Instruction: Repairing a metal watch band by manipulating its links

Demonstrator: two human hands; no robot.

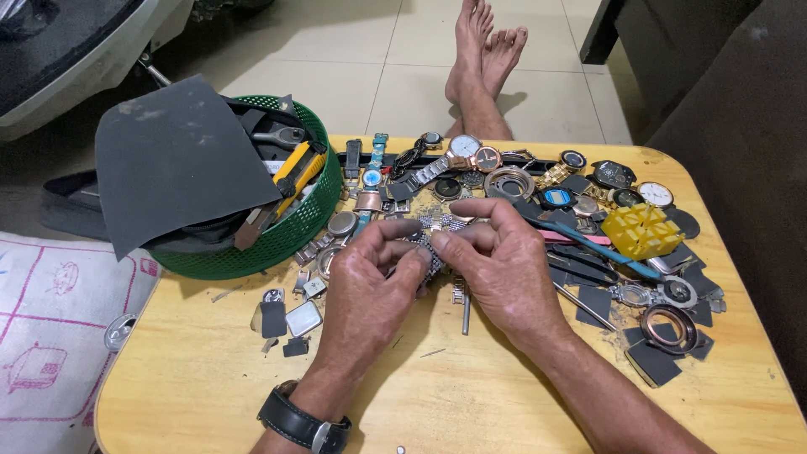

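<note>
Left hand [370, 273] and right hand [504, 261] met over worktop [210, 378]; fingers of both pinched metal band [429, 252] between them, just above clutter. Band mostly hidden, grip perhaps only at its ends. Risks: slack pinch could drop band among loose parts [294, 315]; elbow sweep could push watches [471, 155] off edge.
</note>
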